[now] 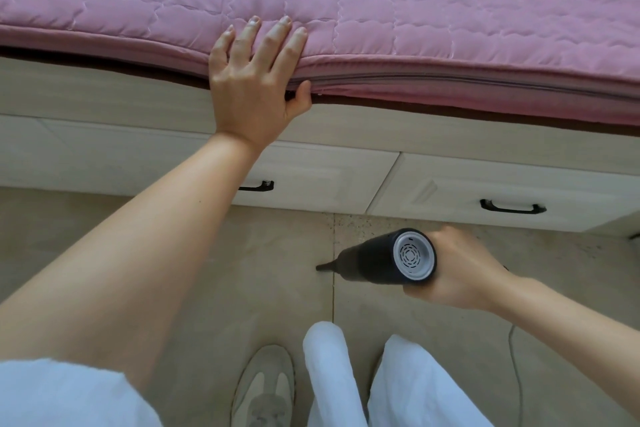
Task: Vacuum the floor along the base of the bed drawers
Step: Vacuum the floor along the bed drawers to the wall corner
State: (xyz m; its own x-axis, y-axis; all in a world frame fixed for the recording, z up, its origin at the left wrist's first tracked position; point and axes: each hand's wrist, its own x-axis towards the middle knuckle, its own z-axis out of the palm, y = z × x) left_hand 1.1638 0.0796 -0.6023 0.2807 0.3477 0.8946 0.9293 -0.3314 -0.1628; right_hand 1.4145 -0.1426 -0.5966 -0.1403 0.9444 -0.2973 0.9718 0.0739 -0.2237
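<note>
No readable text or labels anywhere (vacuum (pixel 388 258) end cap included).

Home bedroom, pink quilted mattress (pixel 381 10), white bed drawers (pixel 485 191), tiled floor (pixel 242 270)

Our left hand (pixel 254 80) stretched forward, arm nearly straight, four fingers flat and spread, thumb hooked under edge below them. Our right hand (pixel 460 270) lower and nearer our body, wrist bent inward, fingers curled round grip, forearm angled in from right.
</note>
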